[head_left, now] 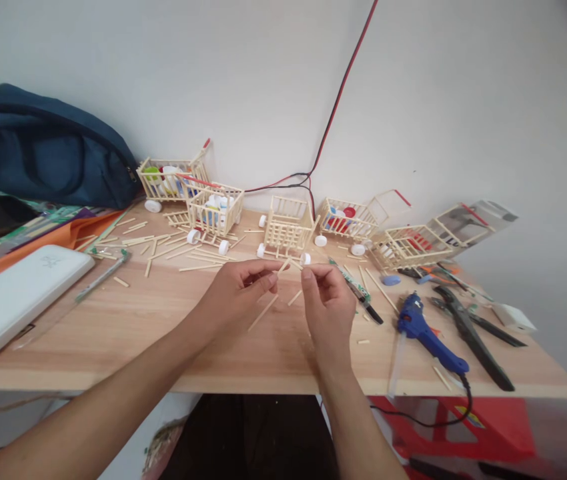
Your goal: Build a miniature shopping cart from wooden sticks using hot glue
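Note:
My left hand (243, 287) pinches a thin pale wooden stick (283, 268) between thumb and fingers. In my right hand (331, 303), thumb and fingertips close on another short stick (295, 265), mostly hidden by the fingers. The tips of the two sticks come together between my hands; whether they are joined I cannot tell. Below the left fingers a longer stick (262, 315) slants down; it is unclear if it is held or lies on the table. Just beyond my hands stands a small wooden-stick shopping cart (288, 230) with white wheels.
More mini carts with red handles, including one cart (346, 220), line the wall. Loose sticks (198, 260) scatter across the wooden table (163, 347). At right lie a blue glue gun (426, 330), black-handled cutters (473, 340) and a pen (366, 303). A white power bank (23, 293) and blue bag (53, 147) are left.

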Demonstrator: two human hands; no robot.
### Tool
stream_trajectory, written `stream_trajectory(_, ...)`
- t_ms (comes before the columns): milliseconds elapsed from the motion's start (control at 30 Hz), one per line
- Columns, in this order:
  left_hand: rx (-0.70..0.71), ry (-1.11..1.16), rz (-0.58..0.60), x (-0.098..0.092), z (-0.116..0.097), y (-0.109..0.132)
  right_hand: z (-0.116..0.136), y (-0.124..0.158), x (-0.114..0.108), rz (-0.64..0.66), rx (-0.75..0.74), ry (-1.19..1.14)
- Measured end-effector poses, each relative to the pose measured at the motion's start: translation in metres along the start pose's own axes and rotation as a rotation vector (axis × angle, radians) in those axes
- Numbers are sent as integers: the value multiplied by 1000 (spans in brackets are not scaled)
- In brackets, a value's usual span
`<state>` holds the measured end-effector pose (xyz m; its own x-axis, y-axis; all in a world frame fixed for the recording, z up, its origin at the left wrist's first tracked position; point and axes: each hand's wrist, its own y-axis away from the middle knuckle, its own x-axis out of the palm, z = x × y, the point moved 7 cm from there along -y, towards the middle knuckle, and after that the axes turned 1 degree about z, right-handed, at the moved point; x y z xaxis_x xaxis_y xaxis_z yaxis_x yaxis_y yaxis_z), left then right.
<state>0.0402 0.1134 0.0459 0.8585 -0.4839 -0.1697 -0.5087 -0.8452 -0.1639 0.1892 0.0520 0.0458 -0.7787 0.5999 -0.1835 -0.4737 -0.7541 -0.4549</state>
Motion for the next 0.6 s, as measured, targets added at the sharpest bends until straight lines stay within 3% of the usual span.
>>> stream_trajectory(600, -27, -16, -19, -3, 4, 0, 0, 1, 0, 11, -22, 27)
